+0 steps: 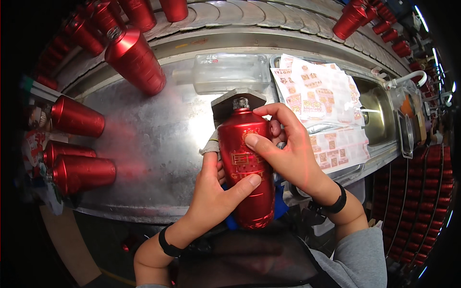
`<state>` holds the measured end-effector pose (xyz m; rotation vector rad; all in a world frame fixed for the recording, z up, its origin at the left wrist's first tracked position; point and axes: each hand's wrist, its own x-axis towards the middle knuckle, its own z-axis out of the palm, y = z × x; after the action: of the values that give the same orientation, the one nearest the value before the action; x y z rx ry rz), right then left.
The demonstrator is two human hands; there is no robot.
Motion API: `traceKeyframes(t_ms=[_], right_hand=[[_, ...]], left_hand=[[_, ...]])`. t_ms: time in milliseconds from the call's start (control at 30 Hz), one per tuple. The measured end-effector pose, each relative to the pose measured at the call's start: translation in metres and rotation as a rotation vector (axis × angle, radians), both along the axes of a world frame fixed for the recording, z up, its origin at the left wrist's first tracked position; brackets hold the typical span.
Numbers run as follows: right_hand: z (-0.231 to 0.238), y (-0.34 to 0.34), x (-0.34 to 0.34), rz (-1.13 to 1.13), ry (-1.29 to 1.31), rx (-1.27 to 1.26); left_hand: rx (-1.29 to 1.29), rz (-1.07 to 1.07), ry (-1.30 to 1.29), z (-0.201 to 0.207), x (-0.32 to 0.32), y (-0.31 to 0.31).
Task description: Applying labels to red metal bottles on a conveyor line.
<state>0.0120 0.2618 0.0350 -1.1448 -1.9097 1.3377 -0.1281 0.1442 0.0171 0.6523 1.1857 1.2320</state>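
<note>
Grey metal counter point(144, 134), inset steel sink point(379, 125), slatted metal conveyor point(230, 15) behind, grip of left hand point(211, 197) and right hand point(292, 152) around red metallic bottle point(246, 164).

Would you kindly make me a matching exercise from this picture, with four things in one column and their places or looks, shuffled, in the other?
Things:
1. Nearest red bottle
2. Clear bottle
3. Printed sheets
4. Tap

Places or looks:
A. White and curved, at the edge of the sink
B. Held between the left hand and the right hand
C. White with red and gold patterns, in overlapping layers
D. Lying on its side on the metal worktop

Right pairs: 1-B, 2-D, 3-C, 4-A.
</note>
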Motion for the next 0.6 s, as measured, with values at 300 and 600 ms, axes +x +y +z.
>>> traceKeyframes(t_ms=[300,600], right_hand=[[0.005,0.001,-0.006,-0.044,-0.058,0.012],[-0.006,0.000,0.006,0.003,0.074,-0.058]], left_hand=[[0.011,0.007,0.015,-0.003,0.000,0.000],[0.007,-0.001,0.008,-0.001,-0.005,0.002]])
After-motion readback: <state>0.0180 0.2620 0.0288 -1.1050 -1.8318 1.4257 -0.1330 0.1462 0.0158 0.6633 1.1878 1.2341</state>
